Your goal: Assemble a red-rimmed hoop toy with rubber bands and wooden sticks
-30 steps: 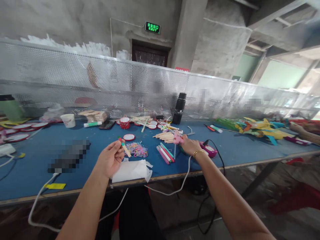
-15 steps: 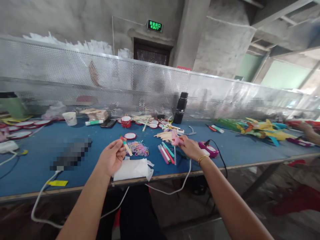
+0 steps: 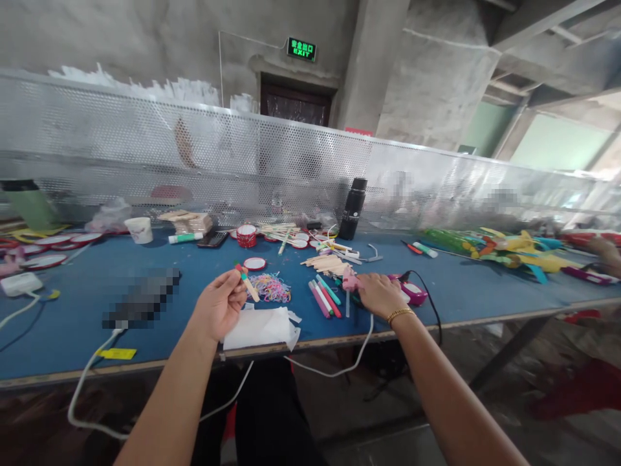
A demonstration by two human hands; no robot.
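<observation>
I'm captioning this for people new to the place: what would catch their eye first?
Probably the glowing green exit sign above the dark doorway at the back. On the blue table, the multicoloured tangle of bands stands out, just beside the left hand, whose fingers pinch a wooden stick with a red-and-green end.

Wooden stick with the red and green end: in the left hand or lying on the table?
In the left hand: thumb and fingers pinch the wooden stick near its coloured end, bare end sticking out.
</observation>
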